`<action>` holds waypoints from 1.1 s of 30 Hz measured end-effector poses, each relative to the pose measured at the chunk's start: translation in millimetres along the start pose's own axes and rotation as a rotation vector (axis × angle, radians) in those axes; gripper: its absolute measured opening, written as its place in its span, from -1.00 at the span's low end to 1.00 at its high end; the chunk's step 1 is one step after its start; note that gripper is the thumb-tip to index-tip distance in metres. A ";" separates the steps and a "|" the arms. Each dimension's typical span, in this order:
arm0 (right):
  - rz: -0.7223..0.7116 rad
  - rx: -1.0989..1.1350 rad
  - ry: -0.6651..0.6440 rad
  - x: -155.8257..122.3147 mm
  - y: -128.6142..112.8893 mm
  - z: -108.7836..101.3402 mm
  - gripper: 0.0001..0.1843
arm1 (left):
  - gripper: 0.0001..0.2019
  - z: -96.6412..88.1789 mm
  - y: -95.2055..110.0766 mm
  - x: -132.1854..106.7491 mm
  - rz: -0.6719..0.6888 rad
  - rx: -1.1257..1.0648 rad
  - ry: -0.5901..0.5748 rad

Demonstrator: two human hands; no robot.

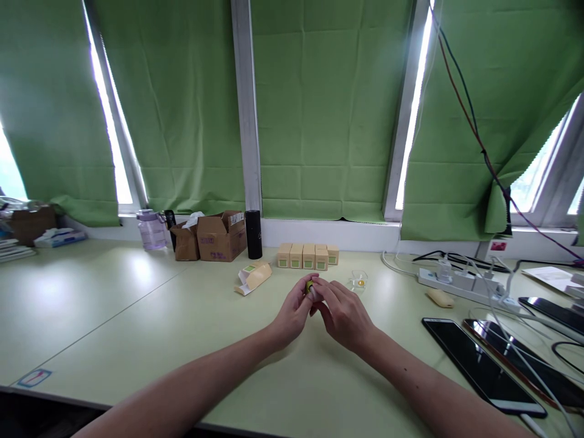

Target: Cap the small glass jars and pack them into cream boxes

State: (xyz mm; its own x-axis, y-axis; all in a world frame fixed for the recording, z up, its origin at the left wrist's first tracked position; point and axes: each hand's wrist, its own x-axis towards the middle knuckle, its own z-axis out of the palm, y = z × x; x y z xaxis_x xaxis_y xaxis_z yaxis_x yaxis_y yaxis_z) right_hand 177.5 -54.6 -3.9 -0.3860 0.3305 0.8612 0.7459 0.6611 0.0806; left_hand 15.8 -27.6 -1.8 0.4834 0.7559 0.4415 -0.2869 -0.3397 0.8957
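Above the middle of the table, my left hand (293,310) and my right hand (343,311) meet around a small yellow-green and white object (309,286). Fingers of both hands press on it and cover most of it, so its kind cannot be made out. An opened tan carton (254,278) lies on its side to the left, beyond my left hand. Just past my right hand stands a small clear glass cup (359,279) with something yellow in it. Several small tan boxes (302,257) with green labels stand in a row further back.
Cardboard boxes (221,236), a black tumbler (253,235) and a purple water bottle (152,230) line the back left. On the right lie a power strip (465,285) with cables, a beige mouse-shaped object (440,298) and a tablet (479,359).
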 end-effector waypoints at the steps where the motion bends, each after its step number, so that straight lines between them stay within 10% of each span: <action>1: 0.010 0.003 -0.010 0.6 -0.3 -0.7 -0.58 | -0.37 -1.6 -1.5 0.1 -0.009 -0.004 -0.002; 33: 0.045 0.039 -0.027 -2.8 -4.2 1.4 -0.66 | -0.41 -5.9 -5.9 4.2 0.029 0.058 -0.079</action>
State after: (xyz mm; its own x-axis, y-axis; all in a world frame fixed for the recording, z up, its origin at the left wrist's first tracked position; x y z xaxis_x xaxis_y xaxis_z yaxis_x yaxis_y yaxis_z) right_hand 174.7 -57.3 -7.4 -0.3680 0.3781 0.8495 0.7414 0.6707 0.0226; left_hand 14.6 -19.1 -5.5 0.5402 0.6992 0.4682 -0.2546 -0.3945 0.8829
